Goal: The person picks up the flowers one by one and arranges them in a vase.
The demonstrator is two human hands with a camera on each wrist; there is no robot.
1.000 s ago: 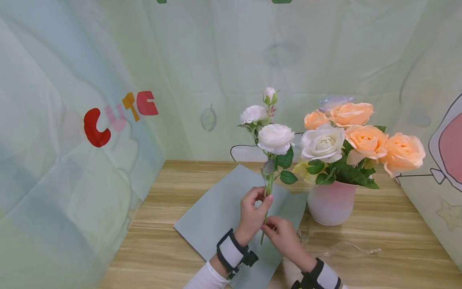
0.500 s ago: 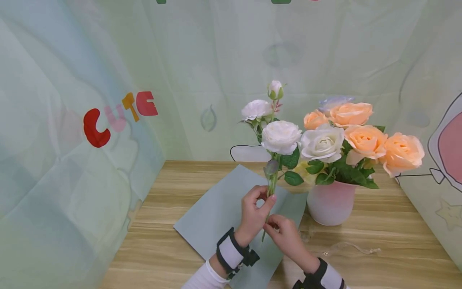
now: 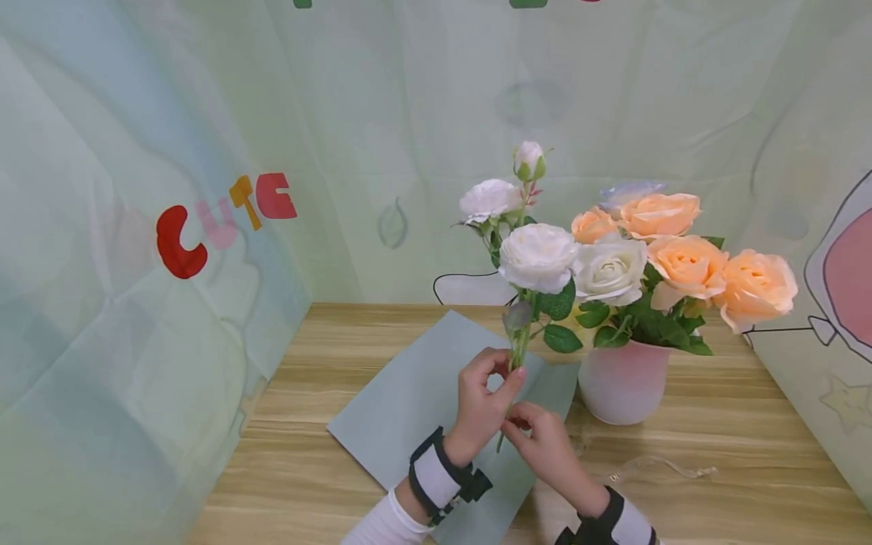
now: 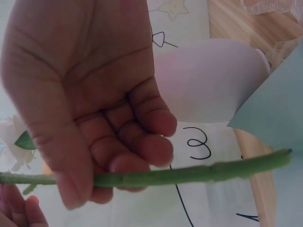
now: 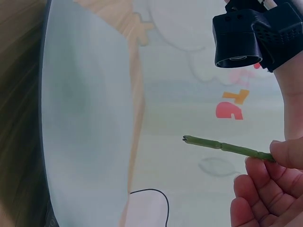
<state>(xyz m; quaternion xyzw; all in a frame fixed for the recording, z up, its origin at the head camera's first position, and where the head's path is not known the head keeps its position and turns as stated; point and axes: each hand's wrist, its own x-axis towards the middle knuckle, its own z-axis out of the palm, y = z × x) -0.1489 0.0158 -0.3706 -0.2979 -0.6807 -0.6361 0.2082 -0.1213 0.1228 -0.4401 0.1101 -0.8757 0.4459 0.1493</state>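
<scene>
A white flower spray [image 3: 538, 257] with two full blooms, a bud and green leaves stands nearly upright between the hands. My left hand [image 3: 480, 401] pinches its green stem below the leaves. Lower down, my right hand [image 3: 548, 450] holds the stem between thumb and fingers, its lower end sticking out beneath. In the left wrist view the right hand [image 4: 94, 80] fills the upper left, thumb over the stem [image 4: 203, 172]; left fingertips [image 4: 19, 208] show at the lower left corner. The right wrist view shows the right hand [image 5: 265, 189] with the free stem end [image 5: 206, 142].
Grey-blue sheets [image 3: 402, 401] lie under the hands on the wooden table [image 3: 272, 469]. At the right stands a pink-and-white vase [image 3: 623, 386] with orange roses [image 3: 688, 265] and a white rose [image 3: 609, 269]. A clear plastic strip [image 3: 654, 463] lies before it.
The white flower spray has shifted right and slightly up, its bloom now overlapping the white rose in the vase. Both hands have moved a little right and keep hold of the stem.
</scene>
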